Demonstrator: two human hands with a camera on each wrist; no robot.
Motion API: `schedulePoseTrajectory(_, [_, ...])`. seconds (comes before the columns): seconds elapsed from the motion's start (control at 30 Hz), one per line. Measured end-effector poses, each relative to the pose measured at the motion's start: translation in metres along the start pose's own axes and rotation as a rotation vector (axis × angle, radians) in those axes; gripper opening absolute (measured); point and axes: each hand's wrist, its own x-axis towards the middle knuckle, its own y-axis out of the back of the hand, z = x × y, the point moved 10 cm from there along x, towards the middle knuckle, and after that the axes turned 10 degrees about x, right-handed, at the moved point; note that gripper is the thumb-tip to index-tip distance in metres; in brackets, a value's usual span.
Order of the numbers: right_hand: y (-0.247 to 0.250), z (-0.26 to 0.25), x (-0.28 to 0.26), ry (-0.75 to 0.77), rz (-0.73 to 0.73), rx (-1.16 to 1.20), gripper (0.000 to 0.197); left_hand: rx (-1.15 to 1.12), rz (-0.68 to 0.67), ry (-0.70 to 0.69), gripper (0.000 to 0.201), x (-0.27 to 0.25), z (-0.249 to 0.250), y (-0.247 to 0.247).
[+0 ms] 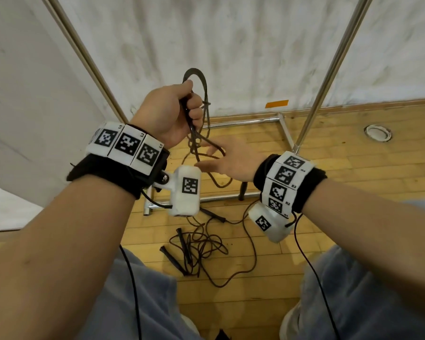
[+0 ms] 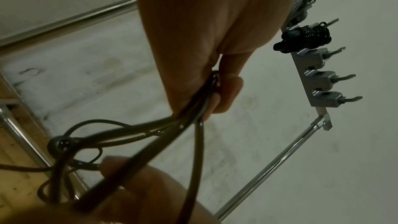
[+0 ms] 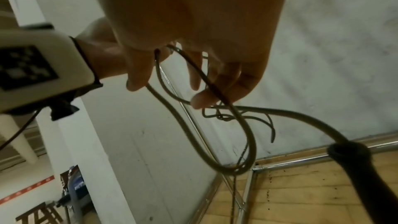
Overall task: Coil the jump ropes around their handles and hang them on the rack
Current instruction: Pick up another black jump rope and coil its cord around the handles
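My left hand (image 1: 172,111) is raised in front of the rack and grips a bundle of dark rope loops (image 1: 201,79); from the wrist the fingers (image 2: 226,91) close round several strands (image 2: 150,134). My right hand (image 1: 228,158) lies just below with its fingers stretched, and a hanging strand (image 3: 215,89) runs across a fingertip (image 3: 200,101). One black handle (image 3: 366,168) of this rope dangles beneath it. The hook rail (image 2: 312,77) carries a coiled black rope (image 2: 305,38), with another bundle (image 2: 301,1) above it.
More jump ropes lie tangled on the wooden floor (image 1: 199,244) between my knees, with loose handles (image 1: 172,258). The rack's chrome uprights (image 1: 329,69) and base bars (image 1: 243,122) stand against a white wall. A round floor fitting (image 1: 377,133) sits at the right.
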Motion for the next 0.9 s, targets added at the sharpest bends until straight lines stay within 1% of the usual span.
schedulePoseTrajectory(0.1, [-0.006, -0.001, -0.001, -0.005, -0.039, 0.019, 0.055, -0.018, -0.023, -0.004, 0.028, -0.002, 0.000, -0.004])
schedulePoseTrajectory(0.13, [-0.007, -0.002, -0.002, -0.006, -0.044, 0.021, 0.053, -0.026, -0.033, -0.006, 0.027, -0.003, 0.001, -0.006])
schedulePoseTrajectory(0.17, [-0.007, -0.003, -0.001, -0.005, -0.044, 0.027, 0.045, -0.037, -0.041, -0.008, 0.026, -0.003, 0.001, -0.007])
schedulePoseTrajectory(0.23, [-0.008, -0.006, 0.000, -0.008, -0.045, 0.068, 0.018, -0.065, -0.046, -0.014, 0.021, -0.004, 0.003, -0.009])
schedulePoseTrajectory(0.27, [-0.007, -0.008, 0.000, 0.005, -0.042, 0.092, 0.016, -0.076, -0.039, -0.020, 0.018, -0.004, 0.005, -0.008])
schedulePoseTrajectory(0.3, [-0.005, -0.011, 0.000, 0.020, -0.035, 0.097, 0.027, -0.078, -0.026, -0.028, 0.017, -0.004, 0.006, -0.006])
schedulePoseTrajectory(0.33, [-0.003, -0.014, 0.000, 0.027, -0.026, 0.086, 0.031, -0.063, -0.006, -0.041, 0.016, -0.004, 0.007, -0.004])
schedulePoseTrajectory(0.37, [0.000, -0.019, 0.000, 0.038, -0.012, 0.072, 0.031, -0.024, 0.019, -0.058, 0.015, -0.004, 0.009, -0.001])
schedulePoseTrajectory(0.47, [0.012, -0.030, -0.002, 0.094, 0.026, 0.054, 0.037, 0.126, 0.081, -0.081, 0.015, -0.001, 0.010, 0.007])
schedulePoseTrajectory(0.57, [0.038, -0.033, -0.002, 0.128, 0.156, 0.058, 0.039, 0.302, 0.074, -0.057, 0.022, 0.003, 0.005, 0.010])
schedulePoseTrajectory(0.63, [0.056, -0.030, 0.000, 0.113, 0.241, 0.073, 0.041, 0.456, 0.056, -0.055, 0.019, 0.002, 0.000, 0.009])
schedulePoseTrajectory(0.73, [0.072, -0.024, 0.002, 0.065, 0.301, 0.085, 0.030, 0.636, 0.115, -0.072, 0.013, -0.001, -0.001, 0.015])
schedulePoseTrajectory(0.83, [0.093, -0.024, -0.001, 0.056, 0.421, 0.023, 0.024, 0.997, 0.200, -0.065, 0.015, 0.000, -0.004, 0.027])
schedulePoseTrajectory(0.9, [0.107, -0.030, -0.005, 0.065, 0.471, -0.034, 0.022, 1.216, 0.207, -0.040, 0.017, 0.001, -0.013, 0.032])
